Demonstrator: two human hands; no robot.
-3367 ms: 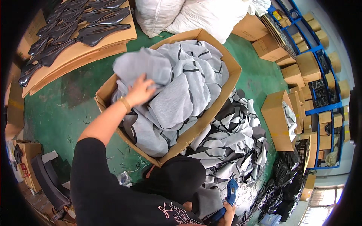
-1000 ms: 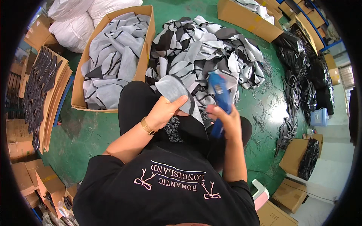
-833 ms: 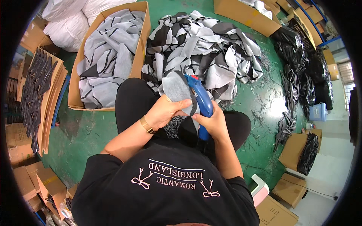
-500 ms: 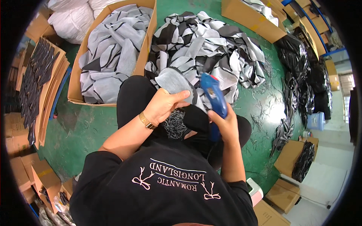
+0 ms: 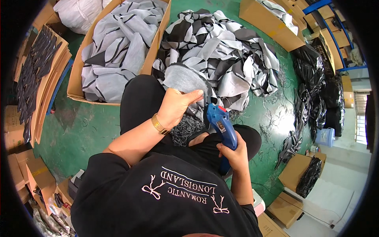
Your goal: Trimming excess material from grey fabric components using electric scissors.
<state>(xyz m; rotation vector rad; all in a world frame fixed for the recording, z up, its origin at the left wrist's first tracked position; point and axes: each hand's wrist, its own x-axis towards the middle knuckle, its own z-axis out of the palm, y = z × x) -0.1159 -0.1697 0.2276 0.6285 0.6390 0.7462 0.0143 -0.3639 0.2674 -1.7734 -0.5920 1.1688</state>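
My left hand (image 5: 177,107) grips a grey fabric piece (image 5: 184,78) with a dark edge, thumb stretched along its right side. In my right hand (image 5: 236,153) is a pair of blue electric scissors (image 5: 223,128) with a red button, its head pointing up and away from me. The scissors' head meets the right edge of the fabric near my left thumb; its blades are hard to make out. Just beyond lies a large heap of grey and black fabric strips (image 5: 225,53) on the floor. Thin dark trimmings (image 5: 185,132) gather between my legs.
A cardboard box (image 5: 154,55) of grey fabric stands at the far left. Another box (image 5: 272,25) sits at the far right. Black plastic bags (image 5: 310,67) and a blue bucket (image 5: 325,136) line the right side. Stacked cardboard with black pieces (image 5: 41,67) stands left. Trimmings litter the green floor.
The electric scissors have come down and toward me, their head now against the fabric's right edge. My right hand has lowered slightly. My left hand keeps its hold, shifted a little right.
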